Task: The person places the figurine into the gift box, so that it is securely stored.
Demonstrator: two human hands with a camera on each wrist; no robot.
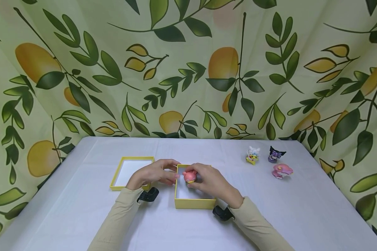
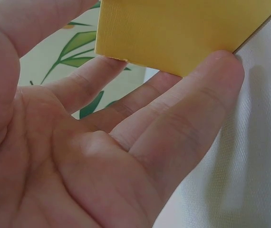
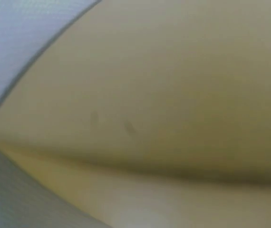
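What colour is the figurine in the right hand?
The figurine is mostly pink, with a little yellow low down. Best seen in the head view.

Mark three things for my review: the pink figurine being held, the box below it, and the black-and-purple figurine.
Held pink figurine (image 1: 190, 176): head view, middle of its body.
Box (image 1: 195, 204): head view, near outer wall.
Black-and-purple figurine (image 1: 273, 158): head view, its body.

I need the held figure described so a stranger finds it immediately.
On the white table, find the nearer yellow box. There, the right hand holds a small pink figure; unlike the pink one farther right, it is held.
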